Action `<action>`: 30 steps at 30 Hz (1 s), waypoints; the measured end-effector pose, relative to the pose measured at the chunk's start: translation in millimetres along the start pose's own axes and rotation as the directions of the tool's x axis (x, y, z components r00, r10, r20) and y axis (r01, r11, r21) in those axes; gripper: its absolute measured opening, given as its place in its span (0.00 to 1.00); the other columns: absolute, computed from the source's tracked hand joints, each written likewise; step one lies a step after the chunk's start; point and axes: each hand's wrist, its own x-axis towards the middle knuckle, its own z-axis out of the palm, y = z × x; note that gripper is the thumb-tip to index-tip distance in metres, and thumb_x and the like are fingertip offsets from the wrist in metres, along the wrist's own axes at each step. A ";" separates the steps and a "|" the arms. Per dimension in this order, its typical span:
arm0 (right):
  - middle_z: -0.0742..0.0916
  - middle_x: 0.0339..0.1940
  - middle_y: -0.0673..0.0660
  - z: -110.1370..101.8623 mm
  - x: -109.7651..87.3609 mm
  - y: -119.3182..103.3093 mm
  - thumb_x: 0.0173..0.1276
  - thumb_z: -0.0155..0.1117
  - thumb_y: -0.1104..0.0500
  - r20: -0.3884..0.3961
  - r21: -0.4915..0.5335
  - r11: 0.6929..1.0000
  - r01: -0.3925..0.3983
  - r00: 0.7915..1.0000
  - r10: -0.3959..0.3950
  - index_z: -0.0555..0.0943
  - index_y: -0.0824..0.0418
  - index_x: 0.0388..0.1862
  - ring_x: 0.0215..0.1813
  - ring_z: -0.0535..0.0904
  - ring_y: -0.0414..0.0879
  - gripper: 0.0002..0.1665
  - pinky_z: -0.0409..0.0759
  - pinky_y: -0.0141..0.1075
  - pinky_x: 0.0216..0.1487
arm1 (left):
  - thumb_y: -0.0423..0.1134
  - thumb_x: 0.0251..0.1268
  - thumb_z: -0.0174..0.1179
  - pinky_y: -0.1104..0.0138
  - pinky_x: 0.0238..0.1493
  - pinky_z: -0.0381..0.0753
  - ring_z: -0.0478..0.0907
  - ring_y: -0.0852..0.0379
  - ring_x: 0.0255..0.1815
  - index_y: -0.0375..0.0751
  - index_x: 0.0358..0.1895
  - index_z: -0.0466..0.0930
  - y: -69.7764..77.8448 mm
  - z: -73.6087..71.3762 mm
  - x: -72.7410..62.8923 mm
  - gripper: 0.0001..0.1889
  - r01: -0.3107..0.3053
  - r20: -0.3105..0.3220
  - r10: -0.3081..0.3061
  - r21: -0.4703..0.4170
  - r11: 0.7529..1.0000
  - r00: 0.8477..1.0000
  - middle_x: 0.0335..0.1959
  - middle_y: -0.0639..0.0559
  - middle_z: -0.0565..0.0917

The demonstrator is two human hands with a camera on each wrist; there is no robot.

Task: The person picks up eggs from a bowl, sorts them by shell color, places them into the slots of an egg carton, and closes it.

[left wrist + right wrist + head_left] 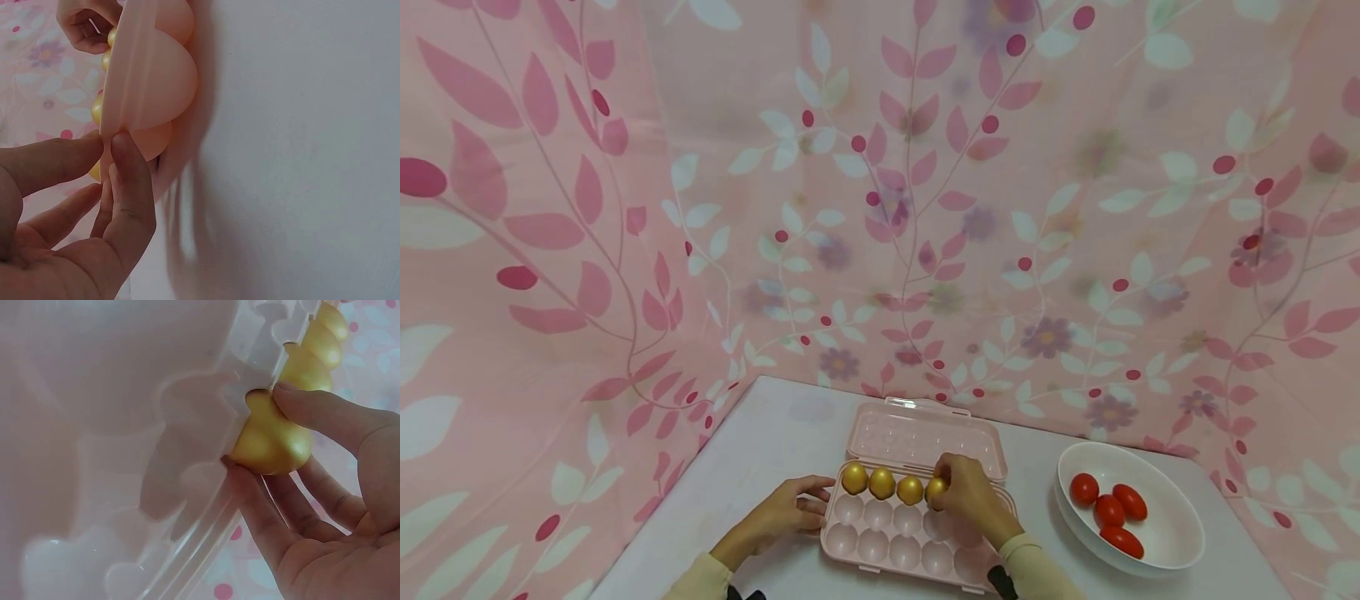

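A pink plastic egg box [904, 550] lies on the table with its lid [925, 437] folded back. In its back row stand three golden eggs [882, 483] side by side. My right hand [972, 500] pinches a fourth golden egg [275, 440] between thumb and fingertips, at the cup beside them. The front rows hold no eggs in the visible cups; the right arm covers some of them. My left hand [778, 512] is at the box's left end, where thumb and finger pinch the rim [115, 94].
To the right stands a white bowl [1176, 542] with several red eggs [1109, 511] in it. The white tabletop [760, 433] meets pink floral cloth [910, 250] at the back and sides.
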 end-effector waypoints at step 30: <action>0.85 0.37 0.66 -149.9 -26.7 65.0 0.54 0.73 0.60 -0.192 -0.300 0.940 -0.162 0.976 0.107 0.80 0.70 0.40 0.39 0.81 0.62 0.19 0.81 0.56 0.42 | 0.19 0.53 0.62 0.57 0.44 0.85 0.79 0.48 0.47 0.23 0.67 0.64 -1.9 1.9 0.0 0.34 -0.001 0.001 0.001 -0.005 1.000 1.000 0.52 0.36 0.72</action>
